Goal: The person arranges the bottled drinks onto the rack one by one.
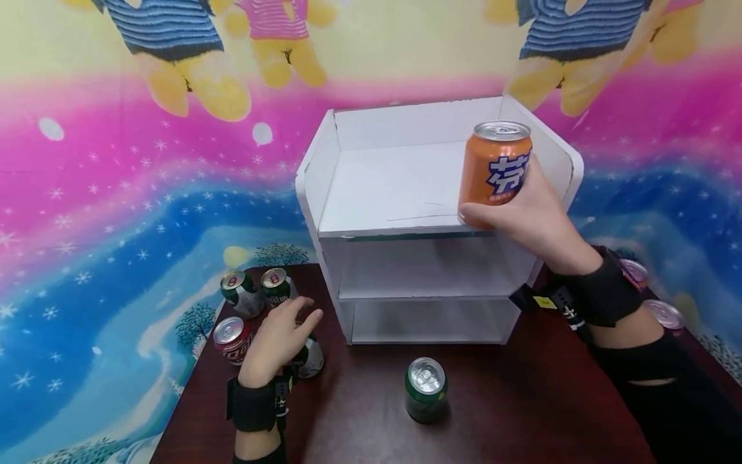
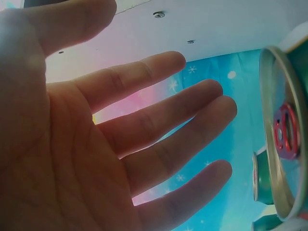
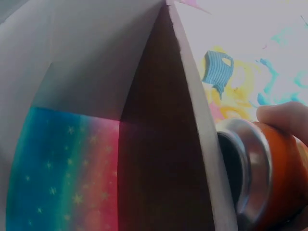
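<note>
Glossy, dark red-brown tabletop (image 1: 359, 419): runs forward of the shelf and along both sides. White, three-level board shelf (image 1: 394, 180): open front, raised side panels; top deck gives room left of the can. Right hand (image 1: 539, 216): raised to the top deck's front edge, thumb and fingers wrapped round an orange, cylindrical metal can (image 1: 484, 171), nearly upright; contact with the board unclear. Left hand (image 1: 281, 338): low, fingers extended and spread, near a green-and-white metal can (image 1: 313, 361). Green, silver-lidded can (image 1: 426, 390): upright before the shelf.
</note>
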Action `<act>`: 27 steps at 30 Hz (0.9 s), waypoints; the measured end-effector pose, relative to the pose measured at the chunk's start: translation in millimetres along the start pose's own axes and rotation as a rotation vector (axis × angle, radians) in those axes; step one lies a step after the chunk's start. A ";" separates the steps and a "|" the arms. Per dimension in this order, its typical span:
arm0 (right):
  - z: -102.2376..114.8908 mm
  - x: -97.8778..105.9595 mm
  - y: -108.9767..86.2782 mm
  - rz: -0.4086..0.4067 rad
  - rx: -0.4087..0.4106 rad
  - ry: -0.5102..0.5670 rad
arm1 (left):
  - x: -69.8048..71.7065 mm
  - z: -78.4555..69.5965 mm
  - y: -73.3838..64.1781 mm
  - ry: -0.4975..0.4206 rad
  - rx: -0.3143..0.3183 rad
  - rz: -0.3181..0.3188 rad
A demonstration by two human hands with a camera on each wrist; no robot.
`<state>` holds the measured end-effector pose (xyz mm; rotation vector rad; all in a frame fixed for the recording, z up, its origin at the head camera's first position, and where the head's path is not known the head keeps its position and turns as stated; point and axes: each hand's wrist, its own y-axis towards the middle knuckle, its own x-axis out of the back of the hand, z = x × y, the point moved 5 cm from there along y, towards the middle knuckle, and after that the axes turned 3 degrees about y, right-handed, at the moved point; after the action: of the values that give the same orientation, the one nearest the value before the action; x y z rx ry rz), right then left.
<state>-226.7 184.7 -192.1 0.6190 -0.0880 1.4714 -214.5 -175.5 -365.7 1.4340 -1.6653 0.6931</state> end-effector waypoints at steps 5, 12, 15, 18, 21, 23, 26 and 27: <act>0.7 -0.8 3.4 0.092 -0.038 0.027 | -1.0 -0.1 1.2 0.003 -0.004 -0.001; 4.5 -7.8 6.4 0.141 -0.030 0.001 | -1.7 -0.1 1.1 0.011 0.006 -0.001; 6.3 -12.5 8.8 0.152 -0.021 0.013 | -1.2 -0.4 1.2 0.011 0.007 -0.003; 7.4 -17.8 10.8 0.166 -0.018 0.029 | -1.9 -0.2 1.4 0.007 0.015 0.004; 9.2 -23.8 11.9 0.184 -0.010 0.046 | -2.2 -0.6 1.3 0.005 0.017 0.007; 10.8 -27.5 12.8 0.192 -0.002 0.058 | -1.9 -1.0 1.0 0.003 0.018 0.006; 13.7 -33.4 14.4 0.195 0.007 0.070 | -1.7 -1.1 0.2 0.006 0.019 0.009; 14.6 -35.5 14.8 0.198 0.005 0.072 | -1.3 -0.8 0.0 0.010 0.017 0.009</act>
<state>-240.5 146.1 -189.8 0.5730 -0.0918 1.6848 -214.2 -174.1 -366.4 1.4334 -1.6630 0.7202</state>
